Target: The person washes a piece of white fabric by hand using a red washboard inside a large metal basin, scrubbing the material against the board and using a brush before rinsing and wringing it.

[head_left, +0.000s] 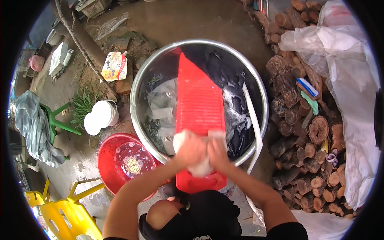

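A red ribbed washboard (199, 100) slants from the large metal tub (137, 60) over its near rim towards me. On its lower part lies a wet, whitish cloth (201, 168), bunched up. My left hand (189, 149) is closed on the cloth from the left, and my right hand (217, 151) grips it close beside on the right. Both hands are slightly blurred. Dark clothes (236, 100) with suds soak right of the board; pale grey fabric (162, 100) lies in the water on its left. A white hose (253, 116) hangs over the tub's right rim.
A red basin (105, 160) with sudsy water stands at the tub's lower left, near a white bucket (114, 114) and a yellow chair (66, 218). Stacked firewood (306, 160) lines the right, with a blue-bristled brush (308, 88) on it. A detergent pouch (115, 66) lies upper left.
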Demonstrator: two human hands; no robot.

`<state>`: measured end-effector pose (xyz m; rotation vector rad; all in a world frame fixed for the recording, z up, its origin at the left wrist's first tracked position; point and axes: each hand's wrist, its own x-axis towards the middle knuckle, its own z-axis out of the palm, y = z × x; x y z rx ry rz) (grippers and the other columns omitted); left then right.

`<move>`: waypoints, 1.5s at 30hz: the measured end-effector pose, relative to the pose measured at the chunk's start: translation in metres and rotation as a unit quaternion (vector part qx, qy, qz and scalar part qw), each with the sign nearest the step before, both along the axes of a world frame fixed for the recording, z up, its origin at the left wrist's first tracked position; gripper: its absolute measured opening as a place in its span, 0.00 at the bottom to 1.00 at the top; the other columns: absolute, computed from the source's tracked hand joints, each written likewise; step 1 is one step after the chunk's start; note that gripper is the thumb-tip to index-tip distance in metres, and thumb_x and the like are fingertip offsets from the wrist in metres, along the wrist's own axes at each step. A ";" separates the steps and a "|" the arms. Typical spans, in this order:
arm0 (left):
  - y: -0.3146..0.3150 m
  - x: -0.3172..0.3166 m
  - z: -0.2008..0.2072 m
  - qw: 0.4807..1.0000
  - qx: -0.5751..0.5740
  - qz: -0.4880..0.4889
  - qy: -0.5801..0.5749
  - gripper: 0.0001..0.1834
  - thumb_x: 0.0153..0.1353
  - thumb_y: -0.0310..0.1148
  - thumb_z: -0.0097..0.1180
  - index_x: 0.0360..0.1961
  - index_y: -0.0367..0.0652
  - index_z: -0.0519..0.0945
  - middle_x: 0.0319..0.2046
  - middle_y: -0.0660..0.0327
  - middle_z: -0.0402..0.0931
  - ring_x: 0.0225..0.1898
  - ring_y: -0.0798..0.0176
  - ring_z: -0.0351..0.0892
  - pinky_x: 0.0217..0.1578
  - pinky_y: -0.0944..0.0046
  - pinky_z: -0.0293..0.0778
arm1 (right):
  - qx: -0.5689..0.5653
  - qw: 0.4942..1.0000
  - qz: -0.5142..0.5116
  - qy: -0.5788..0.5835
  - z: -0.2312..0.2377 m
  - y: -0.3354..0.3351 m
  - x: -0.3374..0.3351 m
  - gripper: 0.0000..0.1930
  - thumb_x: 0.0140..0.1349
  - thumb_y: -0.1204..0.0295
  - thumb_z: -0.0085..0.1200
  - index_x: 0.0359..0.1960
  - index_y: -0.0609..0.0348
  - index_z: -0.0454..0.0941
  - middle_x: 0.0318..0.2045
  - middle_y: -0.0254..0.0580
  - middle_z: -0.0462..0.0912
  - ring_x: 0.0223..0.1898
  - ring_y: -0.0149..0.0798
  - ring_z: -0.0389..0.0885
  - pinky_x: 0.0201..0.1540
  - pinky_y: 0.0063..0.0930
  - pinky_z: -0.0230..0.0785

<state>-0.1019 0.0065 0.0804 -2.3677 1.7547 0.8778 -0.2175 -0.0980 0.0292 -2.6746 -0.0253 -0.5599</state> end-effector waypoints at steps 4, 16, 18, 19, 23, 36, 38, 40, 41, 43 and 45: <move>-0.018 0.038 -0.050 0.924 -0.318 0.194 -0.088 0.13 0.52 0.38 0.51 0.37 0.43 0.74 0.42 0.53 0.71 0.50 0.50 0.66 0.54 0.40 0.56 | -0.004 0.989 -0.147 0.008 0.000 -0.024 0.071 0.05 0.53 0.73 0.46 0.32 0.53 0.69 0.30 0.42 0.71 0.38 0.47 0.70 0.44 0.44 0.58; 0.014 0.013 -0.053 0.924 -0.363 0.116 -0.002 0.14 0.49 0.32 0.52 0.36 0.36 0.72 0.35 0.52 0.71 0.41 0.48 0.68 0.43 0.49 0.65 | 0.036 0.982 -0.039 0.181 0.016 -0.010 0.033 0.13 0.51 0.76 0.46 0.40 0.63 0.70 0.40 0.55 0.72 0.43 0.56 0.72 0.45 0.45 0.65; -0.018 0.037 -0.040 0.943 -0.295 0.145 -0.058 0.14 0.52 0.32 0.50 0.39 0.37 0.72 0.37 0.52 0.70 0.42 0.48 0.67 0.44 0.49 0.64 | 0.014 0.981 -0.096 0.166 0.016 -0.029 0.071 0.11 0.54 0.75 0.46 0.41 0.60 0.70 0.39 0.52 0.73 0.41 0.56 0.72 0.43 0.44 0.65; -0.026 0.041 -0.031 0.907 -0.361 0.198 -0.086 0.14 0.54 0.33 0.50 0.41 0.38 0.72 0.39 0.52 0.69 0.44 0.48 0.67 0.45 0.48 0.63 | 0.055 0.985 -0.147 0.076 0.018 -0.036 0.083 0.10 0.58 0.71 0.45 0.41 0.59 0.71 0.37 0.50 0.75 0.39 0.53 0.73 0.42 0.42 0.65; -0.005 0.028 -0.029 0.895 -0.382 0.208 -0.103 0.21 0.59 0.43 0.49 0.52 0.48 0.71 0.55 0.52 0.62 0.59 0.47 0.57 0.55 0.41 0.54 | 0.380 0.878 -0.273 0.102 -0.003 -0.052 0.072 0.14 0.66 0.63 0.40 0.46 0.58 0.72 0.40 0.46 0.78 0.41 0.43 0.77 0.43 0.34 0.68; -0.049 0.051 -0.018 0.910 -0.195 0.359 0.073 0.15 0.54 0.41 0.50 0.40 0.46 0.79 0.51 0.49 0.67 0.52 0.46 0.64 0.49 0.42 0.61 | 0.117 0.962 -0.242 -0.049 -0.004 -0.062 0.083 0.12 0.64 0.67 0.45 0.39 0.61 0.77 0.38 0.44 0.81 0.42 0.42 0.78 0.50 0.29 0.67; -0.030 0.029 -0.033 0.876 -0.335 0.348 0.010 0.10 0.52 0.36 0.52 0.31 0.42 0.79 0.41 0.50 0.71 0.45 0.47 0.69 0.46 0.47 0.63 | 0.194 0.959 -0.188 0.086 -0.003 -0.038 0.067 0.08 0.59 0.71 0.47 0.35 0.60 0.76 0.38 0.52 0.77 0.42 0.54 0.74 0.48 0.40 0.66; 0.012 -0.002 -0.040 0.872 -0.450 0.193 0.024 0.05 0.48 0.31 0.57 0.26 0.41 0.77 0.38 0.50 0.71 0.45 0.47 0.68 0.43 0.45 0.63 | 0.203 0.976 -0.071 -0.040 0.026 -0.012 0.037 0.04 0.54 0.77 0.50 0.31 0.62 0.74 0.36 0.49 0.75 0.41 0.53 0.73 0.48 0.47 0.64; 0.032 -0.013 -0.038 0.864 -0.488 0.125 0.010 0.06 0.49 0.33 0.56 0.25 0.43 0.77 0.36 0.51 0.71 0.45 0.49 0.70 0.42 0.47 0.64 | 0.146 0.988 -0.055 -0.020 0.027 0.003 0.015 0.05 0.52 0.76 0.50 0.31 0.60 0.75 0.37 0.47 0.75 0.43 0.51 0.72 0.49 0.48 0.63; 0.026 -0.003 -0.015 0.987 -0.105 0.019 0.120 0.08 0.49 0.36 0.53 0.28 0.45 0.78 0.31 0.54 0.71 0.43 0.55 0.72 0.40 0.54 0.66 | 0.034 0.999 -0.018 0.005 0.006 0.009 -0.005 0.08 0.51 0.74 0.51 0.34 0.59 0.75 0.40 0.47 0.75 0.46 0.50 0.72 0.49 0.48 0.62; 0.021 0.014 -0.052 0.971 -0.239 0.001 0.026 0.10 0.49 0.36 0.52 0.31 0.45 0.77 0.34 0.54 0.73 0.43 0.56 0.73 0.40 0.55 0.67 | 0.047 0.994 -0.041 0.085 0.008 0.000 0.022 0.10 0.53 0.72 0.49 0.38 0.58 0.74 0.43 0.48 0.75 0.47 0.50 0.72 0.48 0.47 0.62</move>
